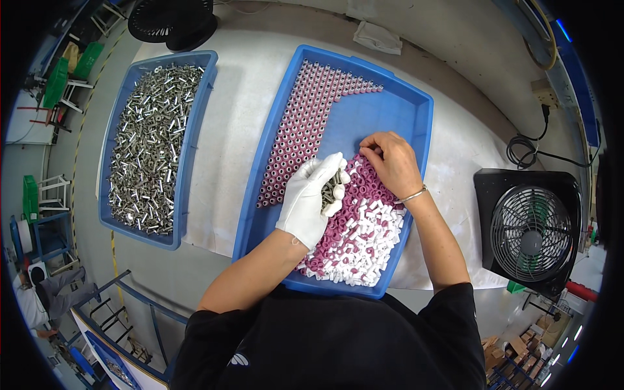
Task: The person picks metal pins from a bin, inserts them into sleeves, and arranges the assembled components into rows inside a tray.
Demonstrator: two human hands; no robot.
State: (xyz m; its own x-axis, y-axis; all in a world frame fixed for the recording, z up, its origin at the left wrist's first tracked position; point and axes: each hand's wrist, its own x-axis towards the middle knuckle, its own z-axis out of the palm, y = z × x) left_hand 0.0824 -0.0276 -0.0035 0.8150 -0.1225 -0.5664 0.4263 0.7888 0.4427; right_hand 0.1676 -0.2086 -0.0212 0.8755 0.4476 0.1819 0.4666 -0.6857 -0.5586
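Note:
My left hand (303, 207), in a white glove, curls around several small metal pins (329, 194) above the blue tray (367, 120). My bare right hand (394, 168) has its thumb and forefinger pinched together over a heap of magenta rings (365, 182); whatever is between the fingertips is too small to make out. White plastic sleeves (374, 250) lie mixed with rings in the tray's near part. Close rows of upright pieces with magenta bands (300, 133) fill its left and far side.
A second blue bin (186, 175), full of loose metal pins (146, 149), stands to the left. A black fan (532, 231) is at the right, with a coiled cable (522, 153) behind it. Another black round object (170, 19) and a white cloth (378, 38) lie at the far side.

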